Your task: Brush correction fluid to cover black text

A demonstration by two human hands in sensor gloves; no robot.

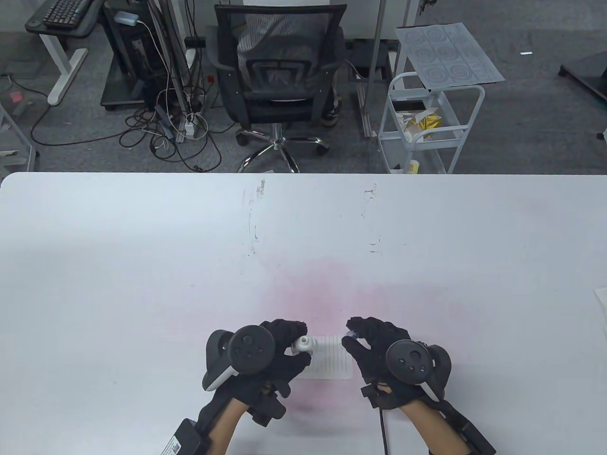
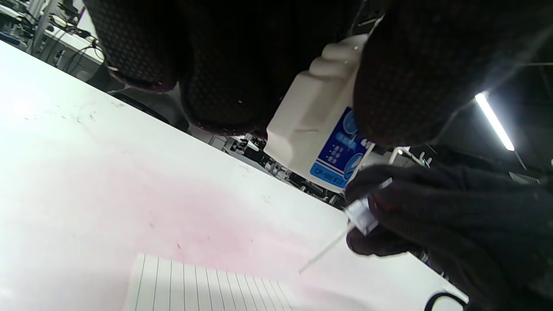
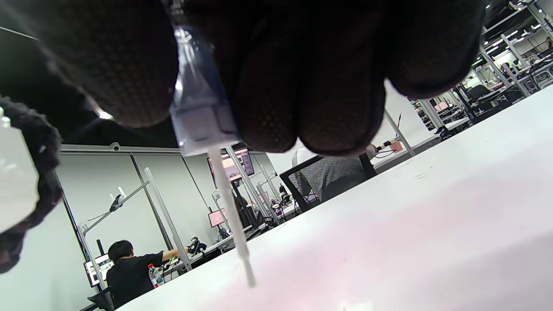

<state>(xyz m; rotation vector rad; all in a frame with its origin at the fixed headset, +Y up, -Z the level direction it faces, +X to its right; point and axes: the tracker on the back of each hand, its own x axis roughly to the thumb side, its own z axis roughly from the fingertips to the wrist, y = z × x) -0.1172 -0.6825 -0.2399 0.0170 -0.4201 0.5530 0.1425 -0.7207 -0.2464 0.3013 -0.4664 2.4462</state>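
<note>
My left hand (image 1: 280, 350) grips a white correction fluid bottle (image 1: 301, 344) with a blue label (image 2: 341, 160), its open neck pointing right, held above the left edge of a small lined paper (image 1: 329, 362). My right hand (image 1: 367, 343) pinches the clear cap (image 3: 201, 116) that carries the thin white brush stem (image 3: 235, 220); the brush (image 2: 324, 250) hangs free above the table, clear of the bottle. The cap also shows in the table view (image 1: 351, 334). The paper's lines show in the left wrist view (image 2: 207, 287); no black text is visible on it.
The white table (image 1: 142, 265) has a faint pink stain around the paper and scuff marks farther back. Beyond the far edge stand an office chair (image 1: 280, 80) and a white cart (image 1: 429, 128). A sheet edge shows at the table's right side (image 1: 601, 303).
</note>
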